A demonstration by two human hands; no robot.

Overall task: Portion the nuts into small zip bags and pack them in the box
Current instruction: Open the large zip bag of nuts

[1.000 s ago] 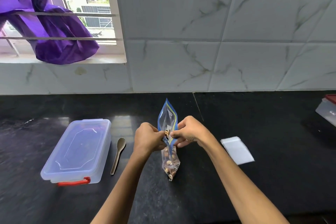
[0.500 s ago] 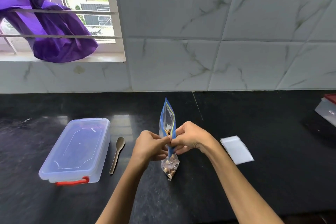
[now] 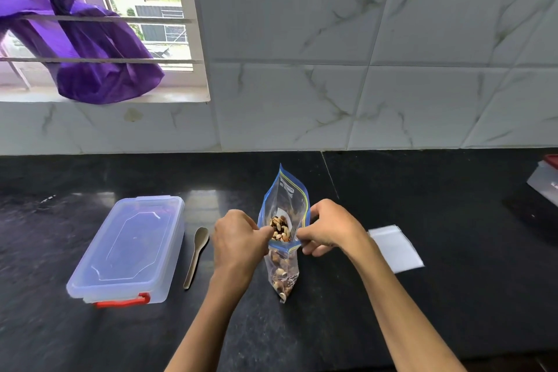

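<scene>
1. We see the big zip bag of nuts (image 3: 283, 220) standing upright on the black tabletop (image 3: 422, 296), right at the centre, its blue-edged mouth pulled apart.
2. The left hand (image 3: 238, 241) pinches the left lip of the bag, fingers (image 3: 265, 231) curled onto the plastic.
3. The right hand (image 3: 329, 228) pinches the right lip, its fingers curled round that edge.
4. Between the two hands we look straight down onto the mixed nuts (image 3: 280, 229) inside; more show through the clear lower part.
5. To the left, well apart, sits the clear box (image 3: 129, 248), lid on, red latch facing us.
6. A spoon (image 3: 197, 255) lies just beside the box, between it and the left hand.
7. To the right, a small empty zip bag (image 3: 395, 248) lies flat on the tabletop, near the right wrist but not touching it.
</scene>
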